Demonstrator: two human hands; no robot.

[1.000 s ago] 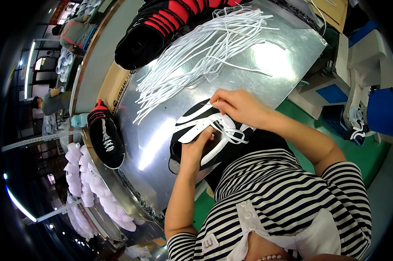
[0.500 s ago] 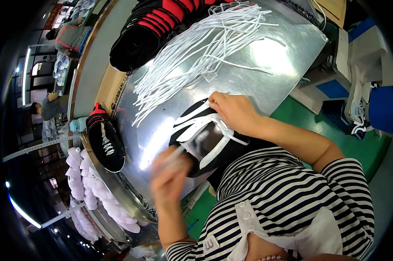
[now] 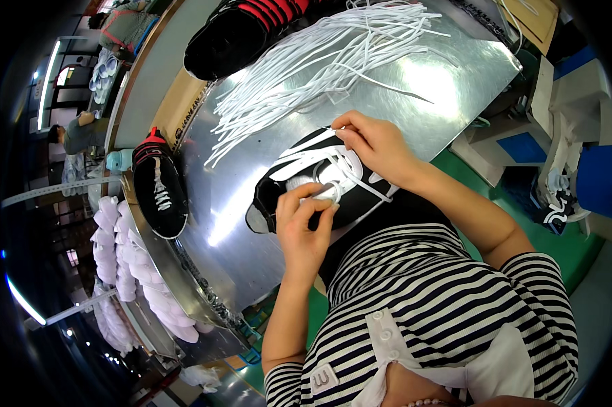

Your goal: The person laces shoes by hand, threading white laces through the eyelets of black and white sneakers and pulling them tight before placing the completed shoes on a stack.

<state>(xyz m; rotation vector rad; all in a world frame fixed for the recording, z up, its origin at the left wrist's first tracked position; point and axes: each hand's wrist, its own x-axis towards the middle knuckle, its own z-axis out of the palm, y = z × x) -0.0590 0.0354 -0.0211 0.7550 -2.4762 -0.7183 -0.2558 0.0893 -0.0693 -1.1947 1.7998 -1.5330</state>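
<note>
A black shoe (image 3: 354, 211) with white side strips lies tilted on the metal tabletop, close against my body. White shoelace (image 3: 306, 157) strands run across its upper. My left hand (image 3: 299, 227) is closed at the shoe's opening, thumb and fingers pinching a looped piece of white shoelace. Over the shoe's far side, my right hand (image 3: 377, 146) pinches a thin white lace end between thumb and forefinger. The fingers partly hide the lacing holes.
A pile of white laces (image 3: 319, 68) covers the back of the metal table (image 3: 468, 88). A black-and-red shoe (image 3: 231, 41) stands beyond it; another laced shoe (image 3: 158, 197) sits at the left edge. White padded pieces (image 3: 140, 261) hang lower left, boxes (image 3: 516, 136) at right.
My left hand has come up and right from the shoe's near left side to its opening. My right hand has shifted slightly up. The shoe has turned, exposing its heel end.
</note>
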